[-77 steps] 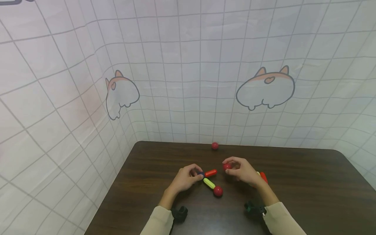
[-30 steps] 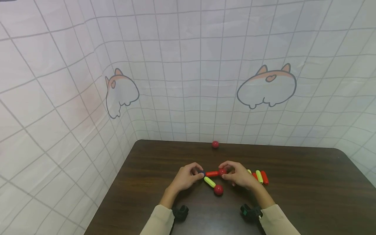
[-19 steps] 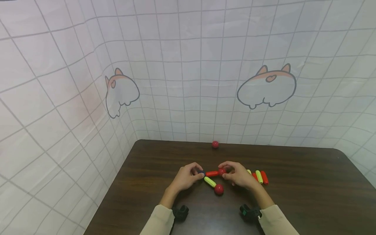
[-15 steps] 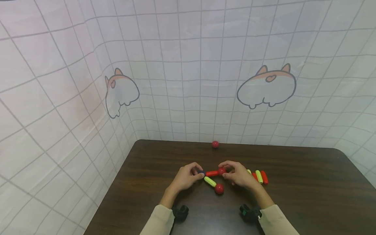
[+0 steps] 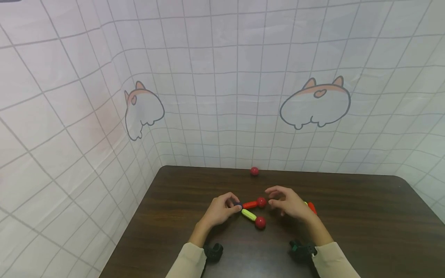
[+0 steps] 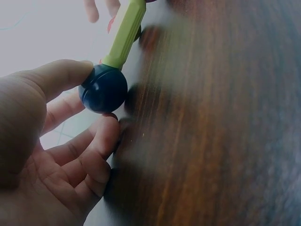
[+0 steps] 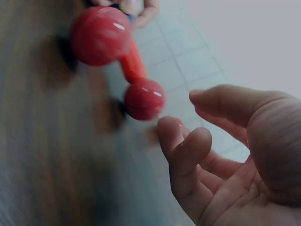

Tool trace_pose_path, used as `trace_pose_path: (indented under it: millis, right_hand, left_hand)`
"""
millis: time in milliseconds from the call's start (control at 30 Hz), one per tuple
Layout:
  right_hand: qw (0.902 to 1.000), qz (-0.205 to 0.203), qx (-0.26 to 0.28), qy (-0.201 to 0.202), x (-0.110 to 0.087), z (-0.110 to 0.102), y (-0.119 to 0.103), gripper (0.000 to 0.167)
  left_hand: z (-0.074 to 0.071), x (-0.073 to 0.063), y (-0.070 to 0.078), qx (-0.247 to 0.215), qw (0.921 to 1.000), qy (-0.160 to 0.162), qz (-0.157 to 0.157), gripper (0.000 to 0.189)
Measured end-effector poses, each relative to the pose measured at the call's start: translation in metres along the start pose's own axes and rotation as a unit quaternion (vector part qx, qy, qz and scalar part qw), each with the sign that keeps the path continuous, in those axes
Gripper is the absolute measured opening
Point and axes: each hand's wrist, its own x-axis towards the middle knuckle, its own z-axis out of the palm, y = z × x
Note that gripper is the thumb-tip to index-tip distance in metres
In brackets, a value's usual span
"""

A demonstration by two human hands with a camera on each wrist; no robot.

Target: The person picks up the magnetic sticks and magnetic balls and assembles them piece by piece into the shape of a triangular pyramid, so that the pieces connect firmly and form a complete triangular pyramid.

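Dark-blue ball (image 6: 104, 89), left-wrist frame's upper left: left hand (image 5: 219, 211) pinches it, likely steadying the yellow-green rod (image 6: 125, 35); right hand (image 5: 289, 202) loosely spread.

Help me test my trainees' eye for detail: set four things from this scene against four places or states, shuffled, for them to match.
Things
1. blue ball
2. lone red ball
3. central lime rod
4. right hand

Places and states
A. by the far edge of the table
B. holding nothing
C. between the blue ball and the front red ball
D. pinched by the left hand

Right pairs: 1-D, 2-A, 3-C, 4-B
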Motion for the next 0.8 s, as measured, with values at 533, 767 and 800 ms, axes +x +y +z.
trace_pose_path:
  millis: [533,767,800]
  right_hand:
    - [0.9932,0.015,-0.005,0.115,-0.055,-0.075,0.007,0.044]
    - [0.9903,0.036,-0.055,0.123,-0.074,-0.086,0.024,0.045]
    - [0.9900,0.042,-0.059,0.121,-0.076,-0.086,0.027,0.045]
  left_hand:
    - [0.001,0.001,0.000,-0.002,1.0000,-0.001,-0.001,0.018]
    - [0.000,0.000,0.000,0.000,1.0000,0.000,-0.001,0.018]
    - [0.000,0.000,0.000,0.000,1.0000,0.000,0.000,0.018]
